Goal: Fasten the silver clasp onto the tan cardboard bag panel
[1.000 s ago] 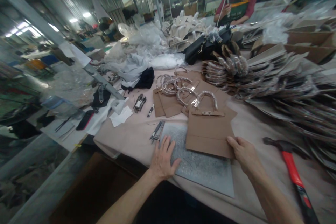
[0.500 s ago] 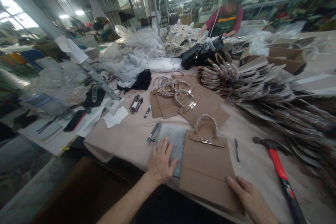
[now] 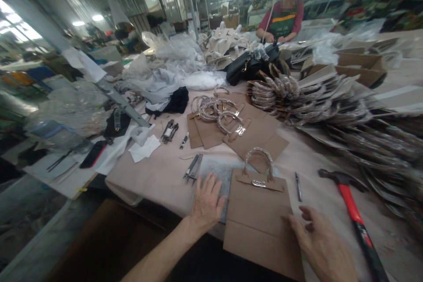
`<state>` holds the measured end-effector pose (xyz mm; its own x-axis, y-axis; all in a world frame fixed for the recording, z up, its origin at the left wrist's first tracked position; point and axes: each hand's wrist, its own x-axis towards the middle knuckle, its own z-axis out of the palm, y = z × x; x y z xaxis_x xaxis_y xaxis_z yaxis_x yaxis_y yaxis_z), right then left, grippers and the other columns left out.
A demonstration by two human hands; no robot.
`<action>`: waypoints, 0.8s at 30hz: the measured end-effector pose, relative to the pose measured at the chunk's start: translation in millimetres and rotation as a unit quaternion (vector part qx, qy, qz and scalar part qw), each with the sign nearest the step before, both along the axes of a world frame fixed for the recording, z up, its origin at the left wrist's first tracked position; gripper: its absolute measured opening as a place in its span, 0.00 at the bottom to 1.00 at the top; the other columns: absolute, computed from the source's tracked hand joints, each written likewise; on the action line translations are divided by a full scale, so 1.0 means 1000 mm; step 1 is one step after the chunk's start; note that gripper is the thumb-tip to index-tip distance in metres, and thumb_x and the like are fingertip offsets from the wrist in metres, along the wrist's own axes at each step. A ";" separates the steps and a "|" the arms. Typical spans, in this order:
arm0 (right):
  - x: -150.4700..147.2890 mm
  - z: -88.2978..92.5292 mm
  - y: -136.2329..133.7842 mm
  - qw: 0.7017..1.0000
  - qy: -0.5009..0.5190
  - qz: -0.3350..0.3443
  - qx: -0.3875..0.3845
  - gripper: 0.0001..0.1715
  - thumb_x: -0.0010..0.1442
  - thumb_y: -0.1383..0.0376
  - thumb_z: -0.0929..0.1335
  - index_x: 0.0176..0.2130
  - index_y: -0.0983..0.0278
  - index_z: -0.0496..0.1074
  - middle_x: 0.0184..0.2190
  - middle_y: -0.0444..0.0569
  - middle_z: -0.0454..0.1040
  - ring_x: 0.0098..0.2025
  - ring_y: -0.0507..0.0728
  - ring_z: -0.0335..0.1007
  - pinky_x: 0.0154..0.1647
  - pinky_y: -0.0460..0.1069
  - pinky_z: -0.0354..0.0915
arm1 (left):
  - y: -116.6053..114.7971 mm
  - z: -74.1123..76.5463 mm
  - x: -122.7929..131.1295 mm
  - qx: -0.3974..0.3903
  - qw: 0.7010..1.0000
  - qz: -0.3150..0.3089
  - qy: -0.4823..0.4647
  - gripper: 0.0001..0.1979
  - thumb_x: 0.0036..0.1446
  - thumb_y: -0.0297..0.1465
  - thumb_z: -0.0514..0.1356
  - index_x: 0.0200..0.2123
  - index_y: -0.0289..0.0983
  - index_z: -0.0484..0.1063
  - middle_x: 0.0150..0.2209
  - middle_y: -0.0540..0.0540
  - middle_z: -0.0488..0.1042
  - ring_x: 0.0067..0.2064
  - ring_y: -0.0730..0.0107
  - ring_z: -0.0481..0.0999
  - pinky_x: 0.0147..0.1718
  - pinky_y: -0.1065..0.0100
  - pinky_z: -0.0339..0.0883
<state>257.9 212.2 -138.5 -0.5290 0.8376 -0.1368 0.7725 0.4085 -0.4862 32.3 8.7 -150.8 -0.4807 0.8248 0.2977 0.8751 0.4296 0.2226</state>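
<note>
A brown bag panel [image 3: 261, 216] with a wrapped round handle and a metal clasp lies at the table's near edge, partly over a grey textured plate [image 3: 216, 174]. My left hand [image 3: 207, 200] lies flat on that plate, fingers spread, just left of the panel. My right hand [image 3: 319, 240] rests at the panel's right edge with its fingers loosely apart, holding nothing.
A red-handled hammer [image 3: 355, 218] lies to the right, a small metal punch [image 3: 298, 186] beside the panel, pliers [image 3: 192, 168] left of the plate. More handled panels [image 3: 228, 125] and a big stack [image 3: 330, 97] fill the table behind. A person [image 3: 280, 20] works at the far end.
The brown panel has been drawn off the pile toward me, onto the near edge over the plate. My right hand came back with it and its fingers have loosened. My left hand stayed put.
</note>
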 end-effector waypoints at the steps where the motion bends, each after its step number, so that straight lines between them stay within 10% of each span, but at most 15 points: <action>1: -0.008 0.001 0.004 0.998 0.028 0.025 0.044 0.36 0.59 0.41 0.57 0.52 0.63 0.68 0.48 0.60 0.73 0.43 0.68 0.74 0.39 0.60 0.68 | 0.009 0.005 0.002 0.003 1.000 -0.017 -0.012 0.18 0.66 0.33 0.52 0.56 0.34 0.68 0.58 0.35 0.70 0.60 0.49 0.67 0.61 0.44 0.60; 7: -0.051 -0.003 0.026 0.963 0.103 0.208 0.135 0.23 0.65 0.57 0.58 0.50 0.64 0.72 0.50 0.58 0.71 0.49 0.67 0.69 0.49 0.60 0.67 | 0.074 0.024 0.008 -0.044 0.995 -0.083 -0.044 0.10 0.64 0.33 0.60 0.47 0.38 0.70 0.47 0.43 0.73 0.48 0.56 0.70 0.44 0.57 0.70; 12: -0.059 -0.003 0.038 0.963 0.121 0.228 0.080 0.17 0.65 0.60 0.59 0.43 0.60 0.74 0.46 0.53 0.73 0.48 0.64 0.70 0.50 0.58 0.66 | 0.093 0.012 -0.003 -0.056 0.991 -0.120 -0.030 0.05 0.64 0.33 0.60 0.38 0.37 0.72 0.41 0.45 0.72 0.45 0.58 0.70 0.40 0.61 0.68; 24: -0.046 -0.016 0.032 0.992 0.083 -0.055 -0.074 0.36 0.49 0.44 0.63 0.45 0.68 0.71 0.37 0.62 0.76 0.38 0.70 0.73 0.39 0.61 0.67 | 0.102 0.028 -0.029 0.047 0.978 -0.022 -0.204 0.09 0.62 0.28 0.58 0.43 0.33 0.75 0.43 0.40 0.76 0.49 0.57 0.72 0.51 0.60 0.67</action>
